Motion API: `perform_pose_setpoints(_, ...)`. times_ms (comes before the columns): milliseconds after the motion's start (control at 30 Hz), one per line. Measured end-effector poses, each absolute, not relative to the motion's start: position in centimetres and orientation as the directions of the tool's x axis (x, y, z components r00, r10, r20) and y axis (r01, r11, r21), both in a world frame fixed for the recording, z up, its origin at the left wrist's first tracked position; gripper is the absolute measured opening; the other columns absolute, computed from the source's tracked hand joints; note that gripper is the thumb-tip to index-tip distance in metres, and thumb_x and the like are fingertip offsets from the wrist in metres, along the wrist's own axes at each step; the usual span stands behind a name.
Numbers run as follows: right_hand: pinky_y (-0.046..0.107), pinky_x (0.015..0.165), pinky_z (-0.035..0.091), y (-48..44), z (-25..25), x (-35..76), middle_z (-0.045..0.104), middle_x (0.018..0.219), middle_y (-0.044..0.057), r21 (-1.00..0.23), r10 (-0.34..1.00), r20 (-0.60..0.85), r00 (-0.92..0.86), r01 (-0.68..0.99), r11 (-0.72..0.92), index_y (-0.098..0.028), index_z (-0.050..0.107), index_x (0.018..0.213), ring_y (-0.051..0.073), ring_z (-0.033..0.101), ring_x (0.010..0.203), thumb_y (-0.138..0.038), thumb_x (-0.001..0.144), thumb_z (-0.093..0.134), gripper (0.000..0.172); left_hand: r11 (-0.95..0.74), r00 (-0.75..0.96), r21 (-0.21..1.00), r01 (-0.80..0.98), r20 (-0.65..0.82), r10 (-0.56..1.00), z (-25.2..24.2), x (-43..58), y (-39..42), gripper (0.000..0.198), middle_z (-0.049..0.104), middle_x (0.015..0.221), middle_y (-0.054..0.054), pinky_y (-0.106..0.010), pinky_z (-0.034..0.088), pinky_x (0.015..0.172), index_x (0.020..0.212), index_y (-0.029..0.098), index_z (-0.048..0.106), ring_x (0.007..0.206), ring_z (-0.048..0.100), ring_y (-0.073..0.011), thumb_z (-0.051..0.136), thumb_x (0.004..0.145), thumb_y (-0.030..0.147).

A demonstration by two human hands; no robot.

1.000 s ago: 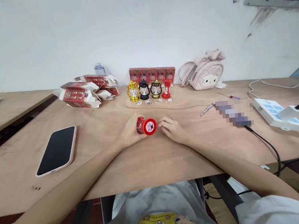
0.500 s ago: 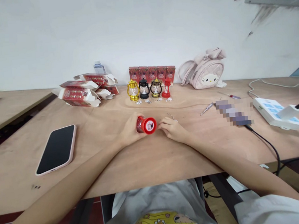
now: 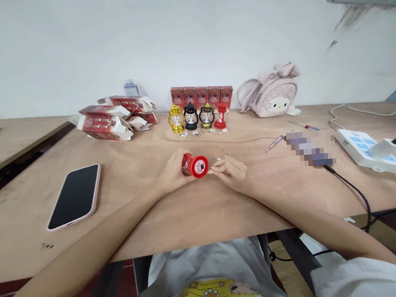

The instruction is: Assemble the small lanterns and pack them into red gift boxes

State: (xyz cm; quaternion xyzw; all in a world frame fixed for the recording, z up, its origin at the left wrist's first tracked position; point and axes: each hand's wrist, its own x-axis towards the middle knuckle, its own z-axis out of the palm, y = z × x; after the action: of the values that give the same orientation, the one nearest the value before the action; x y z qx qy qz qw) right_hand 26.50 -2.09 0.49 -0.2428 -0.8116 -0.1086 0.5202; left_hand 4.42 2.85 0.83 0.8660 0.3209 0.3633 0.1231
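Observation:
My left hand (image 3: 173, 173) is wrapped round a small red lantern (image 3: 199, 167), which lies on its side with its round base facing me and to the right. Inside the red rim of the base is a pale disc with dark parts. Thumb and fingers pinched, my right hand (image 3: 232, 172) is just right of the base, its fingertips at the rim. Whatever is in that pinch is too small to make out. Just beyond the right hand, tiny bits (image 3: 224, 153) lie on the wooden table (image 3: 197, 218).
Toward the wall stand a gold lantern (image 3: 176, 119), a black one (image 3: 190, 117), a bronze one (image 3: 207, 116) and a red one (image 3: 220, 116), before several red boxes (image 3: 189, 93). Opened cartons (image 3: 104, 126), a phone (image 3: 75, 196), a screwdriver (image 3: 274, 144), a pink bag (image 3: 273, 95) and a power strip (image 3: 368, 150) lie around.
My right hand's fingertips have come closer to the lantern's base, and its fingers have shifted. My left hand still holds the lantern in nearly the same place.

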Motion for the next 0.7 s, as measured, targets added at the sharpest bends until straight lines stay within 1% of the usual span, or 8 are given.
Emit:
perform_pose_setpoints(67, 0.026, 0.059, 0.051, -2.27, 0.58, 26.19, 0.070, 0.078, 0.003, -0.056, 0.251, 0.899, -0.360, 0.473, 0.879, -0.021, 0.064, 0.083, 0.012, 0.062, 0.065, -0.021, 0.091, 0.061, 0.009, -0.769, 0.534, 0.427, 0.475, 0.554, 0.638, 0.78, 4.51, 2.84, 0.052, 0.059, 0.106, -0.007, -0.040, 0.051, 0.084, 0.109, 0.021, 0.044, 0.097, 0.061, -0.0246, 0.071, 0.071, 0.045)
perform_pose_setpoints(133, 0.027, 0.062, 0.051, -2.41, 0.66, 25.94, 0.070, 0.079, 0.004, -0.055, 0.262, 0.883, -0.390, 0.468, 0.882, -0.021, 0.066, 0.087, 0.013, 0.063, 0.068, -0.020, 0.092, 0.060, 0.008, -0.787, 0.558, 0.392, 0.476, 0.558, 0.615, 0.78, 4.63, 2.79, 0.051, 0.059, 0.105, -0.007, -0.041, 0.050, 0.084, 0.108, 0.021, 0.045, 0.097, 0.060, -0.0253, 0.070, 0.072, 0.046)
perform_pose_setpoints(233, 0.030, 0.067, 0.052, -2.57, 0.68, 25.76, 0.069, 0.083, 0.004, -0.100, 0.333, 0.847, -0.415, 0.491, 0.865, -0.023, 0.069, 0.096, 0.015, 0.063, 0.075, -0.018, 0.094, 0.054, 0.016, -0.808, 0.589, 0.348, 0.475, 0.556, 0.586, 0.84, 4.81, 2.63, 0.047, 0.060, 0.105, -0.008, -0.041, 0.050, 0.084, 0.107, 0.021, 0.047, 0.097, 0.060, -0.0261, 0.068, 0.074, 0.047)
perform_pose_setpoints(367, 0.032, 0.071, 0.052, -2.67, 0.65, 25.72, 0.069, 0.089, 0.006, -0.097, 0.325, 0.846, -0.422, 0.476, 0.874, -0.024, 0.067, 0.108, 0.016, 0.062, 0.080, -0.012, 0.095, 0.048, 0.026, -0.800, 0.579, 0.341, 0.493, 0.558, 0.594, 0.92, 4.91, 2.44, 0.045, 0.060, 0.105, -0.008, -0.041, 0.050, 0.084, 0.107, 0.022, 0.046, 0.098, 0.060, -0.0261, 0.066, 0.076, 0.048)
perform_pose_setpoints(433, 0.031, 0.070, 0.052, -2.61, 0.62, 25.71, 0.069, 0.088, 0.006, -0.068, 0.285, 0.861, -0.420, 0.462, 0.884, -0.023, 0.066, 0.107, 0.016, 0.062, 0.079, -0.011, 0.094, 0.049, 0.025, -0.805, 0.581, 0.335, 0.490, 0.563, 0.588, 0.92, 4.91, 2.40, 0.045, 0.059, 0.105, -0.008, -0.041, 0.049, 0.084, 0.108, 0.021, 0.046, 0.098, 0.060, -0.0260, 0.066, 0.077, 0.047)
perform_pose_setpoints(533, 0.031, 0.067, 0.051, -2.35, 0.43, 25.71, 0.068, 0.083, 0.005, -0.039, 0.251, 0.879, -0.407, 0.462, 0.886, -0.022, 0.067, 0.100, 0.016, 0.060, 0.075, -0.013, 0.093, 0.054, 0.017, -0.808, 0.592, 0.332, 0.487, 0.555, 0.584, 0.95, 4.89, 2.35, 0.046, 0.059, 0.106, -0.008, -0.041, 0.050, 0.083, 0.108, 0.021, 0.046, 0.098, 0.060, -0.0264, 0.067, 0.076, 0.046)
perform_pose_setpoints(600, 0.033, 0.066, 0.051, -2.12, 0.19, 25.74, 0.067, 0.081, 0.004, -0.052, 0.272, 0.873, -0.404, 0.478, 0.877, -0.023, 0.067, 0.094, 0.016, 0.060, 0.073, -0.018, 0.093, 0.056, 0.013, -0.799, 0.594, 0.338, 0.497, 0.538, 0.598, 0.99, 4.88, 2.28, 0.047, 0.059, 0.106, -0.008, -0.041, 0.050, 0.083, 0.108, 0.021, 0.046, 0.098, 0.060, -0.0268, 0.068, 0.074, 0.046)
perform_pose_setpoints(700, 0.034, 0.069, 0.050, -1.95, -0.05, 25.77, 0.068, 0.081, 0.004, -0.068, 0.304, 0.848, -0.434, 0.480, 0.875, -0.022, 0.067, 0.092, 0.017, 0.062, 0.075, -0.019, 0.093, 0.055, 0.012, -0.790, 0.592, 0.343, 0.509, 0.527, 0.610, 1.04, 4.90, 2.20, 0.048, 0.059, 0.105, -0.008, -0.041, 0.049, 0.083, 0.109, 0.022, 0.046, 0.099, 0.060, -0.0269, 0.069, 0.074, 0.046)
